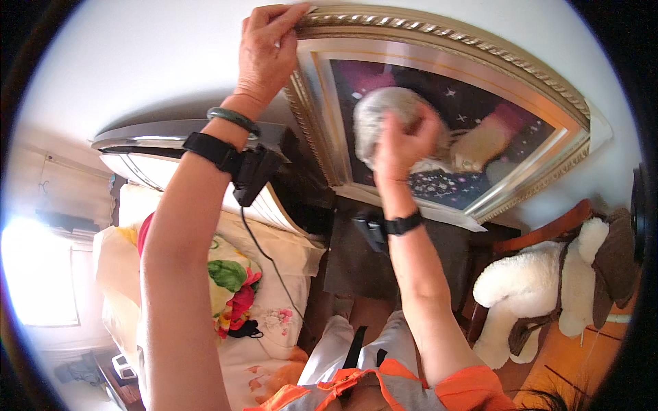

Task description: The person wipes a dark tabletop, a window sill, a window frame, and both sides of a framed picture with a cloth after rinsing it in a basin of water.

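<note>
A large framed picture (457, 92) with a gilt, carved frame (411, 23) leans against the wall. Up at the frame's upper left corner, my left hand (270, 51) grips the edge, and a bit of something white shows by its fingertips. My right hand (406, 146) holds a bunched grey cloth (378, 113) against the picture's glass; both are slightly blurred. Dark, starry artwork and a reflection of an arm show in the glass. Pale sheeting (411, 203) lies under the frame's lower edge, on a dark cabinet (360, 262).
To the left is a bed with a floral sheet (277, 354), a patterned quilt (226, 272) and a dark, curved headboard (195, 136). A wooden chair (552, 223) carrying white fluffy covers (519, 277) stands at right. A black cable (264, 251) hangs from the device on my left wrist.
</note>
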A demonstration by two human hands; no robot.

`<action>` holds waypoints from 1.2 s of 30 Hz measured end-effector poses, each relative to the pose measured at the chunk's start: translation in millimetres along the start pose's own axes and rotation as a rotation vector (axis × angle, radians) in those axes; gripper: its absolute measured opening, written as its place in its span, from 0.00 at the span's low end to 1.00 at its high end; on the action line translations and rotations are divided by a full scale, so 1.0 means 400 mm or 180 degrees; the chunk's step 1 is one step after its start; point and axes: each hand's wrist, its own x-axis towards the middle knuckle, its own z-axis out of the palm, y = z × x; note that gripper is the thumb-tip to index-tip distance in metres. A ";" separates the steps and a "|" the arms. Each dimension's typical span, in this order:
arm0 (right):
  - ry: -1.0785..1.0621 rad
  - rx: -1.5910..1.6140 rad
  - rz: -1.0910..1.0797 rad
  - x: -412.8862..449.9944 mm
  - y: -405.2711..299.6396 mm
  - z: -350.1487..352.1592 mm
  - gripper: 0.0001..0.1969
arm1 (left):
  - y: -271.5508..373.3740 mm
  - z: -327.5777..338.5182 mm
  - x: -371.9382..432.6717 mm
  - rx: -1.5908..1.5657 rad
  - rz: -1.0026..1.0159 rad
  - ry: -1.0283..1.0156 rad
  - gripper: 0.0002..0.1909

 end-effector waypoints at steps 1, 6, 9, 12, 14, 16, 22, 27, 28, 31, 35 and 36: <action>-0.0347 0.0137 0.0141 -0.055 -0.010 0.069 0.22 | -0.008 -0.009 -0.008 0.0034 -0.0063 -0.0049 0.19; -0.0935 -0.0061 -0.0182 -0.134 -0.034 0.213 0.19 | -0.044 0.015 -0.024 0.0110 0.0063 0.0201 0.20; -0.1215 0.0142 0.0045 -0.093 -0.028 0.128 0.17 | -0.062 0.012 -0.017 0.0149 0.0266 0.0176 0.20; -0.0364 0.0625 0.0540 -0.009 0.008 -0.049 0.18 | -0.046 0.009 -0.017 0.0153 0.0212 0.0124 0.19; 0.0409 -0.0346 0.0687 0.057 0.004 -0.178 0.19 | -0.053 -0.003 -0.022 0.0284 0.0176 0.0041 0.20; 0.0890 -0.0513 0.0627 0.151 0.042 -0.320 0.20 | -0.038 0.006 -0.014 0.0191 0.0117 0.0027 0.20; 0.1582 0.0235 0.1406 0.263 -0.059 -0.384 0.18 | -0.040 0.006 -0.017 0.0160 0.0014 0.0005 0.22; 0.1228 0.0189 0.0700 0.160 -0.182 -0.020 0.19 | -0.042 0.010 -0.021 0.0140 0.0042 0.0048 0.21; 0.0766 -0.0866 -0.0268 0.131 -0.129 0.027 0.19 | -0.038 0.015 -0.020 0.0097 0.0054 0.0038 0.21; -0.0361 -0.0208 0.0027 -0.002 -0.174 0.228 0.19 | -0.042 0.004 -0.020 0.0062 0.0075 0.0014 0.22; -0.1280 -0.0415 -0.0164 -0.036 -0.158 0.275 0.21 | -0.037 0.008 -0.005 -0.0004 0.0059 -0.0011 0.23; -0.1421 -0.0414 -0.0164 -0.022 -0.151 0.261 0.21 | -0.040 0.015 -0.005 -0.0040 0.0042 -0.0020 0.24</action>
